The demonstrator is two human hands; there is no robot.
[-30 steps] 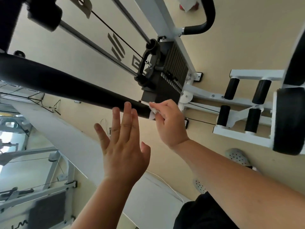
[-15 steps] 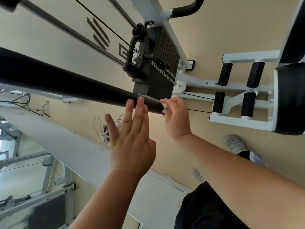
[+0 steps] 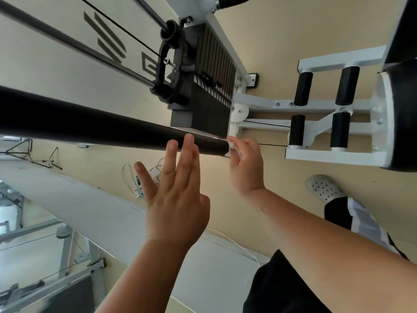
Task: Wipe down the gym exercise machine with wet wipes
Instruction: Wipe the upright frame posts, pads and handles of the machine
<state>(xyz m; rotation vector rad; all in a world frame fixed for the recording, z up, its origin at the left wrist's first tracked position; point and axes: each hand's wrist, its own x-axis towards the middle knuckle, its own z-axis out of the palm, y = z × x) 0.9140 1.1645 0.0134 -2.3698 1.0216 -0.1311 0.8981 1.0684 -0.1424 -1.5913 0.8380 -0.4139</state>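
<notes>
- The white metal gym machine [image 3: 266,102] with its black stack of weights [image 3: 214,86] is seen from above, standing on the tan floor. Black foam rollers [image 3: 303,89] are fixed to its white frame on the right.
- The long black padded bar [image 3: 90,123] is stretched across the view from the left edge to the middle. It is most likely the part being cleaned now.
- The left hand [image 3: 178,199] is held flat, with its fingers straight and close together, and nothing is held in it. Its fingertips [image 3: 188,141] seem to be laid against the bar, likely so that the bar is kept from swinging.
- The right hand [image 3: 246,168] is curled and clamped on the wipe at the very end of the bar.
- The small white wet wipe [image 3: 231,145] is squeezed between the thumb and fingers and pressed on the bar's tip, so that the end cap can be rubbed clean. Most of the wipe is hidden by the hand.
</notes>
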